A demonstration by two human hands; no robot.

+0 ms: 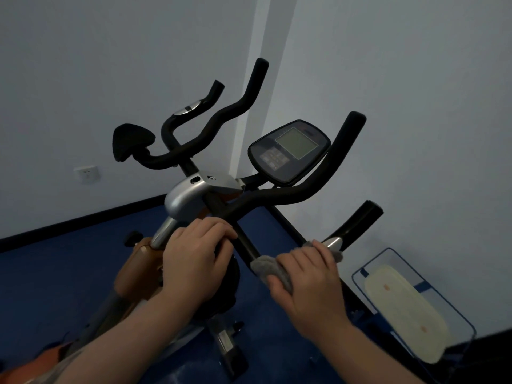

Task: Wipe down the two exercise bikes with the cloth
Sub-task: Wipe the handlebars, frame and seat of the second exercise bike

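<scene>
My left hand (194, 256) curled round the black padded handlebar (279, 195), right hand (310, 278) fingers clamped on the grey fluffy cloth (266, 268) against its lower bar.

The near exercise bike (191, 200) has black foam-covered handlebars, a silver stem cover, an orange-brown frame and a dark console with a grey screen tilted toward the viewer. The grey cloth (267, 268) is bunched around the bike's right handlebar tube, gripped there by the right hand (310, 275), just below a silver sensor plate. A second set of black handlebars (221, 112) stands behind, near the wall.
</scene>
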